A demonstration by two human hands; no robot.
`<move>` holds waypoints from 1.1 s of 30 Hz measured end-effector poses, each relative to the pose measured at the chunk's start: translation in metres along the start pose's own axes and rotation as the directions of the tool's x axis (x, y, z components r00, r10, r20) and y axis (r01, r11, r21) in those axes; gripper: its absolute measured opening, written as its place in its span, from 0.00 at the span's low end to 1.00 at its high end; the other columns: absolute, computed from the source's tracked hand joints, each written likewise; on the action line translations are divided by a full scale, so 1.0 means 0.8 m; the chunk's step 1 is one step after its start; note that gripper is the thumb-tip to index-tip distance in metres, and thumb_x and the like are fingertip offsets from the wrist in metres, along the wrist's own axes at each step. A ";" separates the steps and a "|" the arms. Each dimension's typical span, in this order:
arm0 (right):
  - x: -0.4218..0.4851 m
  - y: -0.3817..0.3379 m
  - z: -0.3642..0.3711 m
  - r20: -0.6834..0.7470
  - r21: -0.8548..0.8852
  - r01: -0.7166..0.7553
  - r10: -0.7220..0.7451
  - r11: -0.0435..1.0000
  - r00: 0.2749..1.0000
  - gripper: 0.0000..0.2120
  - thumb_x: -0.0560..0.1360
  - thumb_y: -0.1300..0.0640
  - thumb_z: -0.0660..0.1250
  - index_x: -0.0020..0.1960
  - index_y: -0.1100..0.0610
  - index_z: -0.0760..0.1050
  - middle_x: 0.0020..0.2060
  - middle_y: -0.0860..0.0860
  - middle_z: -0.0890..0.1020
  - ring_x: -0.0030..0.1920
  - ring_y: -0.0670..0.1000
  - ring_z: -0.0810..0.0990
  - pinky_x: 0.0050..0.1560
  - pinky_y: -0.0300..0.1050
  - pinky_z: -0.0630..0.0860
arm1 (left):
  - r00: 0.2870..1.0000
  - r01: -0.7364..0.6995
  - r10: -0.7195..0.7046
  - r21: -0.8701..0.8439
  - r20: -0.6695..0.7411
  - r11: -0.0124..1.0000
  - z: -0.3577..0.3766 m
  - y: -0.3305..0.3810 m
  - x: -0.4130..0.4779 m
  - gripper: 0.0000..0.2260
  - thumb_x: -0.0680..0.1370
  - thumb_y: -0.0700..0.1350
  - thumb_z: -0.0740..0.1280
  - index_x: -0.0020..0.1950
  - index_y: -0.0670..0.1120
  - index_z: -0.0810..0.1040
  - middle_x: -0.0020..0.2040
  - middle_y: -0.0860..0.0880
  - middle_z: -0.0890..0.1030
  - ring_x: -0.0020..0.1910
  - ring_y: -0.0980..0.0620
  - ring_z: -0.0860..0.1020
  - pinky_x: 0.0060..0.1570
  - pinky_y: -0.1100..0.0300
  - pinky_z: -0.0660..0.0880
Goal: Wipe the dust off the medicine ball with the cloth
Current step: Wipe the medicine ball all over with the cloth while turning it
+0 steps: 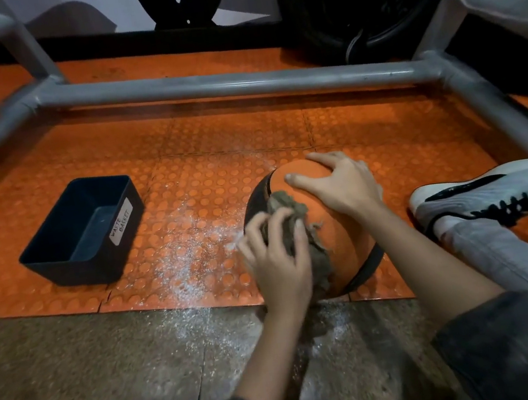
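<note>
An orange and black medicine ball [337, 240] sits on the orange studded floor mat, just right of centre. My left hand [278, 256] grips a crumpled grey-brown cloth [308, 227] and presses it against the ball's left side; the hand looks motion-blurred. My right hand [338, 181] rests on top of the ball with its fingers spread and nearly straight. White dust [187, 249] lies scattered on the mat to the left of the ball and on the concrete below it.
A black bin [82, 233] labelled "WASTE BASKET" stands on the mat at the left. A grey tubular frame [221, 84] crosses behind and along both sides. My white and black shoe [494, 189] lies right of the ball. Black tyres stand at the back.
</note>
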State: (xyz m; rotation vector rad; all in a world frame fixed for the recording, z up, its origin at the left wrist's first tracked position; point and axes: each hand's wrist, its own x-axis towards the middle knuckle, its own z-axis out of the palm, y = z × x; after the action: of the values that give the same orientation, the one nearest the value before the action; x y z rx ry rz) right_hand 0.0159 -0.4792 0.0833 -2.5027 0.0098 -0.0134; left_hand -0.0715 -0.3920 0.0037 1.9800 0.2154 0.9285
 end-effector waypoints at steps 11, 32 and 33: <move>-0.007 -0.003 0.004 -0.015 -0.040 0.003 -0.003 0.999 1.000 0.33 0.66 0.28 0.64 0.67 0.38 0.69 0.70 0.43 0.67 0.70 0.54 0.61 0.66 0.66 0.61 | 0.784 0.620 -0.597 -0.171 0.168 0.766 -0.006 -0.052 0.087 0.14 0.82 0.48 0.58 0.65 0.47 0.74 0.61 0.50 0.68 0.60 0.54 0.67 0.56 0.59 0.65; 0.020 0.016 -0.013 0.062 0.106 0.129 -0.136 0.986 0.989 0.25 0.74 0.38 0.63 0.67 0.48 0.72 0.70 0.50 0.69 0.71 0.55 0.66 0.70 0.61 0.61 | 0.924 0.379 -0.353 -0.228 0.147 0.897 -0.089 -0.003 0.053 0.04 0.79 0.42 0.63 0.53 0.49 0.72 0.54 0.49 0.66 0.49 0.64 0.69 0.49 0.77 0.69; 0.020 0.018 -0.014 0.077 0.071 0.146 -0.151 0.987 0.986 0.26 0.74 0.37 0.63 0.69 0.46 0.71 0.72 0.49 0.68 0.72 0.55 0.64 0.70 0.62 0.59 | 0.923 0.382 -0.354 -0.239 0.154 0.893 -0.091 -0.003 0.061 0.04 0.79 0.43 0.63 0.53 0.49 0.72 0.54 0.49 0.66 0.50 0.62 0.70 0.53 0.71 0.70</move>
State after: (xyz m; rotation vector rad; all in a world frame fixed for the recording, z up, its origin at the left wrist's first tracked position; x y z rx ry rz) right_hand 0.0314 -0.4975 0.0837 -2.4311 -0.2080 0.0271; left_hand -0.0865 -0.3185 0.0494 1.6579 0.3732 0.5702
